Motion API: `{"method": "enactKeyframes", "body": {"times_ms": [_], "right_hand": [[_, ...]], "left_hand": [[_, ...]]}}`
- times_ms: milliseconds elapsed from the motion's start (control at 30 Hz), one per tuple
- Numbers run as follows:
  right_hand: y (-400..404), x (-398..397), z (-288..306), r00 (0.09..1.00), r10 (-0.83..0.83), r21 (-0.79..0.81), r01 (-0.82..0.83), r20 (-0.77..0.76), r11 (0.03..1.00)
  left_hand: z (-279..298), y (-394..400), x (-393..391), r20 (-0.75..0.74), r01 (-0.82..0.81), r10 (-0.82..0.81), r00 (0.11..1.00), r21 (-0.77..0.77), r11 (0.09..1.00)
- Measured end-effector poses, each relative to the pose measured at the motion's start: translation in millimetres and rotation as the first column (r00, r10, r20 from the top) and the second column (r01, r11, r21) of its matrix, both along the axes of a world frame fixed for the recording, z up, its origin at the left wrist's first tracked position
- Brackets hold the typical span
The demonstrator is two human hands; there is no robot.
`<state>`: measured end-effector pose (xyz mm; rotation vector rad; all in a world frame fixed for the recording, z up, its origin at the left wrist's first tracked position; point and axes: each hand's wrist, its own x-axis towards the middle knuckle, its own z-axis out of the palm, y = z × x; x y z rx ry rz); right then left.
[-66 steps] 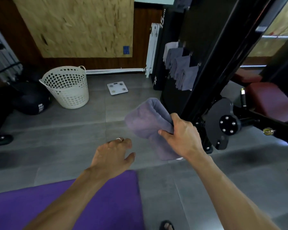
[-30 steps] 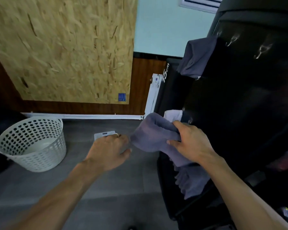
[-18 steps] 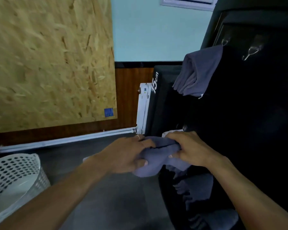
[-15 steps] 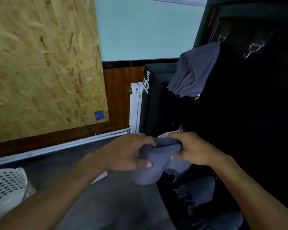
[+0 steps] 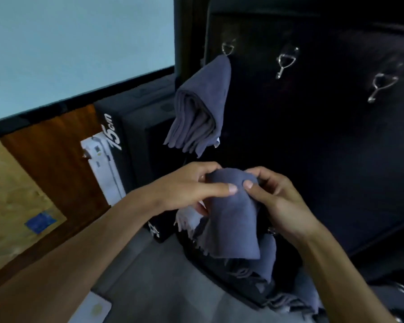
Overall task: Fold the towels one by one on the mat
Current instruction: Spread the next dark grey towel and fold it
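I see my left hand and right hand side by side, each grip pinching the top edge of the folded grey towel, thumbs pressed on its front while it hangs down between them. Directly above that towel another grey towel hangs from a metal hook on the black panel. Two bare hooks sit to its right. Below it more grey towels hang bunched. A white panel stands to its left.
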<state>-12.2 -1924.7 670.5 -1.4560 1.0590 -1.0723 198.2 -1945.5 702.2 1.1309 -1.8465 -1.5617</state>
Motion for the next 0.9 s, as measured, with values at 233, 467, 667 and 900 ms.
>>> {"method": "enactKeyframes", "body": {"times_ms": [233,467,667,900], "right_hand": [[-13.5,-29.1,28.0,0.958,-0.230,0.021,0.230,0.174,0.973],[-35.2,-41.7,56.8,0.934,-0.353,-0.281,0.353,0.052,0.892],[-57.2,-29.6,90.6,0.912,-0.398,-0.399,0.404,0.102,0.823],[-71.9,-18.8,76.1,0.812,-0.584,-0.384,0.541,0.006,0.748]], "left_hand": [[11.6,-39.7,-37.8,0.041,-0.047,0.057,0.998,-0.217,0.975],[43.9,-66.2,-66.4,-0.215,-0.206,0.167,0.962,-0.175,0.963],[105.7,-98.5,-84.5,-0.489,-0.442,0.400,0.775,0.033,0.897],[101.7,-128.0,-102.2,-0.378,-0.459,0.445,0.812,0.056,0.886]]}}
